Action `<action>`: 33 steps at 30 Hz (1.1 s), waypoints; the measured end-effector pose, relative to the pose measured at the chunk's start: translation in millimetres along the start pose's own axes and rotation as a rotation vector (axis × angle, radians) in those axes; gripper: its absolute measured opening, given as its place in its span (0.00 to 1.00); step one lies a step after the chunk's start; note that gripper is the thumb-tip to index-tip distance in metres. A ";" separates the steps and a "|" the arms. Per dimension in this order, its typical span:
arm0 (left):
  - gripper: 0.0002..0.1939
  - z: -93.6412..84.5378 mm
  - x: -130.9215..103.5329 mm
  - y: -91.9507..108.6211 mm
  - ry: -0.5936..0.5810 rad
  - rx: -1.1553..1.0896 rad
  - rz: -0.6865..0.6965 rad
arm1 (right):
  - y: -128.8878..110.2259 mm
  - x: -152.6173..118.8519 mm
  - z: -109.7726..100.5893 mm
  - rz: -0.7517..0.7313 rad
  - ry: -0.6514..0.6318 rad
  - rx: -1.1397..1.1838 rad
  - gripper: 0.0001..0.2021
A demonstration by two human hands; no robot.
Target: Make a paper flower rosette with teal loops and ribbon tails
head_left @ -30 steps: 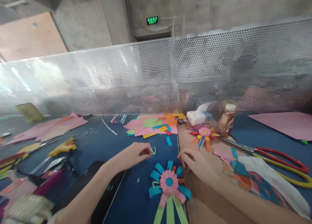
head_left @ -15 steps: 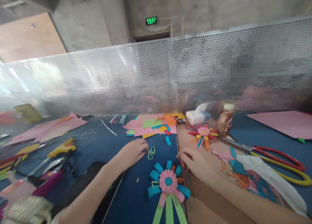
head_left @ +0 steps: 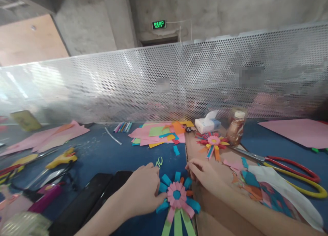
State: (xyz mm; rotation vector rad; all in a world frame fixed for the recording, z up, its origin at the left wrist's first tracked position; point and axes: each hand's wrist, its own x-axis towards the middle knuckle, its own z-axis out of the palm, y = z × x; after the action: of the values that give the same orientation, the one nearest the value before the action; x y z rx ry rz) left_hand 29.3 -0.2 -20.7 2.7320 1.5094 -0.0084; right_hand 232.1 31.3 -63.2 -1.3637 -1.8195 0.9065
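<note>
A paper rosette (head_left: 176,194) with a pink pleated centre, blue loop petals and green tails lies in front of me across the seam of blue table and brown cardboard. My left hand (head_left: 145,188) is at its left side, thumb stretched apart from the bent fingers and close to the blue loops; contact is unclear. It hides part of the small green paper loops (head_left: 160,162) just behind it. My right hand (head_left: 208,174) rests on the cardboard right of the rosette, fingers curled together and thumb near the index finger. Anything between those fingertips is hidden.
Large red-yellow scissors (head_left: 294,171) and paper scraps (head_left: 252,191) lie right. A second rosette (head_left: 213,141), tissue pack (head_left: 207,124) and brown bottle (head_left: 235,126) stand beyond. Coloured sheets (head_left: 156,133) are at the back, a yellow glue gun (head_left: 61,158) left, a black case (head_left: 84,198) near my forearm.
My left hand has moved nearer and slightly right, from beside the green loops to the rosette's left petals, covering the loop that lay there. My right hand has barely moved.
</note>
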 end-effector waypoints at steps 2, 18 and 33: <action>0.14 2.6 1.4 1.4 0.000 -0.016 -0.010 | 2.3 1.0 1.1 -0.005 0.000 0.005 0.13; 0.13 -5.1 7.1 -44.9 0.041 0.026 -0.193 | 4.1 1.5 0.6 -0.032 0.006 0.011 0.12; 0.03 16.4 14.5 -0.2 0.245 -0.317 0.118 | 12.0 1.1 0.8 -0.103 -0.039 0.082 0.09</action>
State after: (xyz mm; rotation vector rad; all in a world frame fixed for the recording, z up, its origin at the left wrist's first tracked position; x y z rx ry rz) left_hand 36.9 11.8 -37.3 2.6282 1.2597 0.5375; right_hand 237.1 34.8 -73.6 -1.1983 -1.8437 0.9484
